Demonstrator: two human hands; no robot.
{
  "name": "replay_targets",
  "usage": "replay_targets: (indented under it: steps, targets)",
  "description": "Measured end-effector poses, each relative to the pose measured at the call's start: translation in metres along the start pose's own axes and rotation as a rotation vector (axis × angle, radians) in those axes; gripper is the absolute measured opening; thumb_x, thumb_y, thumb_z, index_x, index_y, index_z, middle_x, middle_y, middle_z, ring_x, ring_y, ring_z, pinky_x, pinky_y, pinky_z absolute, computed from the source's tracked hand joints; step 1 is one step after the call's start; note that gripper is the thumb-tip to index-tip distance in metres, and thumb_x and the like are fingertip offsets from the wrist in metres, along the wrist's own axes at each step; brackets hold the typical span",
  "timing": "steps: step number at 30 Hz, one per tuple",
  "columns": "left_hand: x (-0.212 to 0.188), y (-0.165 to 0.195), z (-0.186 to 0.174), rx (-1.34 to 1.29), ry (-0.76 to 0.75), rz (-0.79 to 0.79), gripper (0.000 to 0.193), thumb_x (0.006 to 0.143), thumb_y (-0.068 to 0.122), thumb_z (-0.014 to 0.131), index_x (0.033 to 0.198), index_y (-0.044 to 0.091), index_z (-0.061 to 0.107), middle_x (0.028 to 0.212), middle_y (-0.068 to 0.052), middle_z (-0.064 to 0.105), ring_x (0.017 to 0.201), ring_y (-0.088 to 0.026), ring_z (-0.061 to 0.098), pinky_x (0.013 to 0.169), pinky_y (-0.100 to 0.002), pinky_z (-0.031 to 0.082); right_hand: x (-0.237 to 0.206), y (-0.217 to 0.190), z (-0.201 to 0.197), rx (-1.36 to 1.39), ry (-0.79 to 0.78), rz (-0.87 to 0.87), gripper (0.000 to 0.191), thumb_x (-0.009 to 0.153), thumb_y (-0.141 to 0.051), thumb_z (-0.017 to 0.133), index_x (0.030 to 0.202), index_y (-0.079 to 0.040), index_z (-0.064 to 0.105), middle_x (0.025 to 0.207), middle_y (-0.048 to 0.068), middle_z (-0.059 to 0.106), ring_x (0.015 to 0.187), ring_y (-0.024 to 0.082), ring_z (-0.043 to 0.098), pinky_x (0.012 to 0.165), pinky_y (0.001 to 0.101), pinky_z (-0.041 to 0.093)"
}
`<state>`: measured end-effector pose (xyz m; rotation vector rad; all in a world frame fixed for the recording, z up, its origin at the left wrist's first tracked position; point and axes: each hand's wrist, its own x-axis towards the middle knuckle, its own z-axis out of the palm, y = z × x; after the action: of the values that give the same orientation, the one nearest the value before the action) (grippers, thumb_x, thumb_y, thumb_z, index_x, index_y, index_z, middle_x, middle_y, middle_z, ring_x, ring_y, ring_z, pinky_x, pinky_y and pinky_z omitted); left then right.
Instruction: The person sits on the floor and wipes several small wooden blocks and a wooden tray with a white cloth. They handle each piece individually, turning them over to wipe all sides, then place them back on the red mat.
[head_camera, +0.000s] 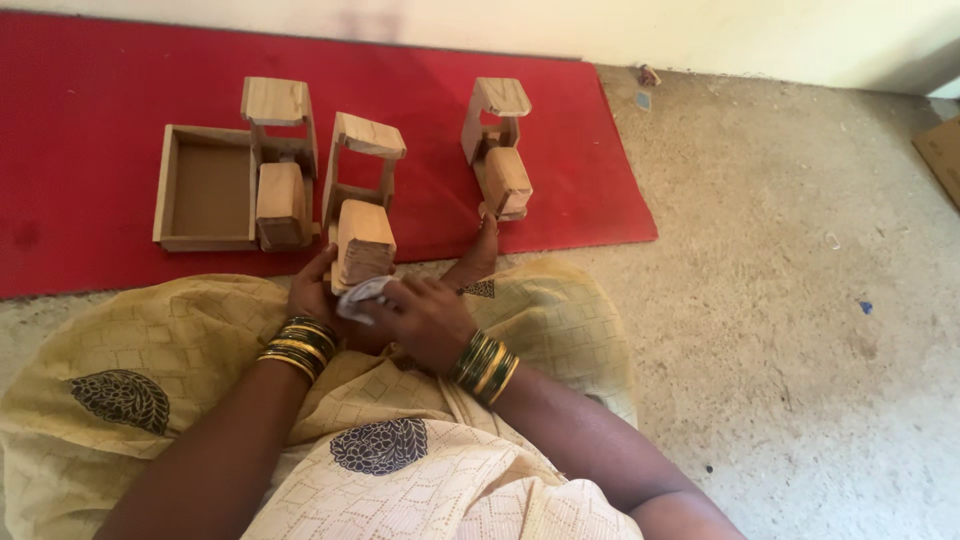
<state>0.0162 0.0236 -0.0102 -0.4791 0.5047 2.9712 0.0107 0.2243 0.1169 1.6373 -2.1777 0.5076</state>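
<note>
both hands, left (318, 290) and right (425, 318), grip one of three wooden chairs (362, 200); one tray (205, 188).

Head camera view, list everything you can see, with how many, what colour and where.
wooden chair models: three, pale wood, two on the red mat, the middle one held at the mat's near edge
wooden tray: one, pale wood, on the mat's left part, touching the left chair model
red mat: one, red, on the floor by the wall
concrete floor: grey, right and front of the mat
small grey piece: one, probably sandpaper or cloth, between the hands
bangles: green and gold, both wrists
left hand: holds the middle chair model
right hand: presses the grey piece against that model
</note>
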Motion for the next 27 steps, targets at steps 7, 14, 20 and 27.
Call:
replay_targets:
  steps: [7,14,20,27]
  targets:
    - [-0.014,0.001,0.015,-0.115,0.012,-0.027,0.059,0.098,0.039,0.055,0.145,0.003,0.051,0.136,-0.021,0.063,0.122,-0.038,0.063,0.107,-0.054,0.049,-0.011,0.048,0.0,0.205,-0.046,0.504,0.019,0.084,-0.008,0.076,0.102,-0.015,0.073,0.097,0.004,0.072,0.091,0.021,0.072,0.11,0.0543,0.033]
    - [-0.024,-0.005,0.009,-0.097,-0.079,-0.095,0.055,0.1,0.036,0.052,0.143,0.002,0.053,0.134,-0.021,0.064,0.121,-0.039,0.062,0.105,-0.057,0.05,-0.022,0.071,0.026,0.438,0.167,0.501,0.026,0.081,0.01,0.064,0.101,-0.006,0.071,0.095,0.006,0.077,0.097,0.023,0.076,0.119,0.055,0.012]
    - [-0.026,-0.012,-0.006,0.0,-0.076,-0.141,0.052,0.106,0.035,0.051,0.144,0.0,0.055,0.132,-0.019,0.065,0.12,-0.037,0.062,0.104,-0.056,0.05,-0.016,0.033,0.018,0.588,-0.04,0.597,0.028,0.088,-0.002,0.064,0.116,-0.001,0.062,0.103,0.015,0.068,0.092,0.029,0.071,0.083,0.0374,0.058]
    - [-0.029,-0.012,-0.001,-0.018,-0.123,-0.185,0.06,0.099,0.042,0.044,0.139,-0.001,0.054,0.128,-0.024,0.064,0.114,-0.041,0.063,0.098,-0.06,0.052,-0.023,0.036,0.019,0.541,-0.023,0.509,0.026,0.087,-0.009,0.068,0.112,-0.003,0.064,0.101,0.014,0.071,0.087,0.026,0.074,0.075,0.0368,0.06]
